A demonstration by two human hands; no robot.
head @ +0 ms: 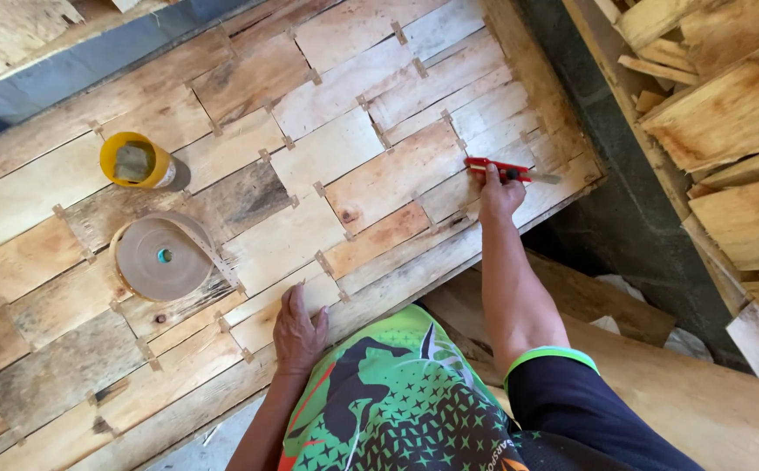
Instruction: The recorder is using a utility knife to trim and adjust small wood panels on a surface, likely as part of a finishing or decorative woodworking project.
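Closed right-hand grip [499, 196] holds red cutter [503, 170] lying crosswise, blade pointing right; left hand [299, 331] flat on veneer sheet [379, 174].

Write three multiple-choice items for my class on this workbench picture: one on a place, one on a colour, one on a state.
1. Where does the round roll of brown paper tape lie?
A. on the patchwork sheet of thin wood veneer pieces
B. on the stack of planks
C. in the left hand

2. What colour is the small round container beyond the roll?
A. blue
B. yellow
C. white

3. What is the right hand doing?
A. resting flat and empty
B. lifting the roll
C. gripping a red-handled utility knife

Answers: 1 A, the roll sits on the sheet, near its left part. 2 B, its wall and rim are yellow. 3 C, the fingers close round the red handle at the sheet's far edge, while the left hand presses flat on the wood.
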